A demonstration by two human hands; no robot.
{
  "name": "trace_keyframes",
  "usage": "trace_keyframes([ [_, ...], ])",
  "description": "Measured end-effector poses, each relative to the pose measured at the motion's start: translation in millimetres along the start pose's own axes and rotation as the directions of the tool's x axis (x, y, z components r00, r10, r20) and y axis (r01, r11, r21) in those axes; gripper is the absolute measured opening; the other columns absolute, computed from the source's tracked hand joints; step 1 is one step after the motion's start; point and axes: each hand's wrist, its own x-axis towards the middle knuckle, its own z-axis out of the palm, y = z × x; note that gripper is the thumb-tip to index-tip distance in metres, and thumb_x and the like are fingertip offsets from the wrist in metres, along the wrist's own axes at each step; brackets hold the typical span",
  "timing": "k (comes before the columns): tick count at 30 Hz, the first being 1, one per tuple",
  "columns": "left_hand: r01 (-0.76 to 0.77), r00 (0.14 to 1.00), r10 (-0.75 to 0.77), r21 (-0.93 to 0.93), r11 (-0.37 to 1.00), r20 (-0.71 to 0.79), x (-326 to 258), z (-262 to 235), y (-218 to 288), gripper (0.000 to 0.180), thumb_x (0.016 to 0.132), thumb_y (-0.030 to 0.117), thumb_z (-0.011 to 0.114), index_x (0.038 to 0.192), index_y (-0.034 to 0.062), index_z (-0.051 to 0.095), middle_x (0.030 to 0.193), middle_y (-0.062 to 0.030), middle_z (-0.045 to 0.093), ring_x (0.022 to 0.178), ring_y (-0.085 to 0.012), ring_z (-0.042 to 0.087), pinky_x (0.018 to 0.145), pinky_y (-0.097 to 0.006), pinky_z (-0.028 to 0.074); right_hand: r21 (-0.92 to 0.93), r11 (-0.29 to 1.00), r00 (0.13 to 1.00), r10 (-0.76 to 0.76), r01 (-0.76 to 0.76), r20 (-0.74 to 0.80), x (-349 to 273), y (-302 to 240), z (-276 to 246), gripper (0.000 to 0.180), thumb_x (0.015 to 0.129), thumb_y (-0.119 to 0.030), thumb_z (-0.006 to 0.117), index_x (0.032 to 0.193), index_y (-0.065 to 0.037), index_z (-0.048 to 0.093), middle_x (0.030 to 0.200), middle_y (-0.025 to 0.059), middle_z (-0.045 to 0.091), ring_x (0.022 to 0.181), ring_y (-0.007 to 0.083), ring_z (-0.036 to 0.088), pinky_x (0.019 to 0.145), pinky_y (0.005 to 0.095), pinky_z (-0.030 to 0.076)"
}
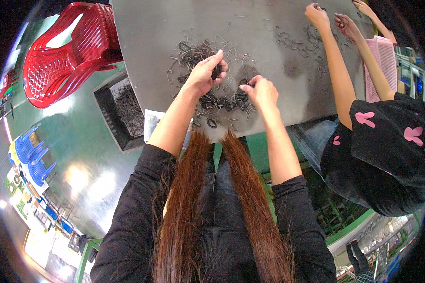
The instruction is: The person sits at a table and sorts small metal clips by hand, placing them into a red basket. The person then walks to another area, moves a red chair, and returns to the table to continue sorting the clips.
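Note:
A heap of small black rubber rings and bent wire clips (222, 101) lies on a grey metal table (151, 33). My left hand (204, 73) hovers over the heap's left part with thumb and fingers pinched on a small black ring (216, 71). My right hand (262, 92) rests on the heap's right part, fingertips closed on a small piece at the heap that I cannot make out. Long reddish hair hangs down between my forearms.
A second person in a black top works at my right, both hands (333, 19) on another scatter of clips (297, 37). A black crate of dark parts (123, 113) and a red plastic chair (66, 52) stand on the green floor at left. A pink basket (385, 61) sits far right.

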Motion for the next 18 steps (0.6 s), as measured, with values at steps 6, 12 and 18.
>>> trace_keyframes([
  [6,-0.001,0.997,0.023,0.312,0.95,-0.068,-1,9,-17,0.021,0.085,0.029,0.059,0.092,0.0092,0.062,0.071,0.004,0.054,0.056,-0.004,0.047,0.045,-0.016,0.032,0.428,0.898,0.993,0.116,-0.104,-0.001,9,7,15,0.028,0.069,-0.026,0.072,0.082,-0.001,0.065,0.065,0.0092,0.062,0.06,0.018,0.06,0.058,0.0322,0.048],
  [12,-0.141,0.837,0.547,0.963,0.231,-0.009,2,27,-48,0.029,0.077,0.031,0.064,0.095,0.0094,0.06,0.079,-0.0163,0.063,0.079,-0.0328,0.062,0.066,-0.041,0.047,0.934,0.246,0.963,-0.006,-0.258,0.268,7,40,-14,0.019,0.08,-0.02,0.064,0.085,-0.002,0.059,0.064,-0.0008,0.053,0.049,0.0073,0.044,0.042,0.0213,0.031],
  [18,-0.082,0.886,0.446,0.99,-0.116,0.125,14,32,-52,0.022,0.076,0.025,0.063,0.09,0.0114,0.054,0.08,-0.0129,0.063,0.075,-0.0311,0.062,0.065,-0.041,0.048,0.926,-0.215,0.914,-0.334,-0.311,0.23,-11,58,-32,0.016,0.088,-0.02,0.053,0.089,-0.005,0.056,0.074,0.0037,0.054,0.053,0.0099,0.045,0.042,0.019,0.03],
])
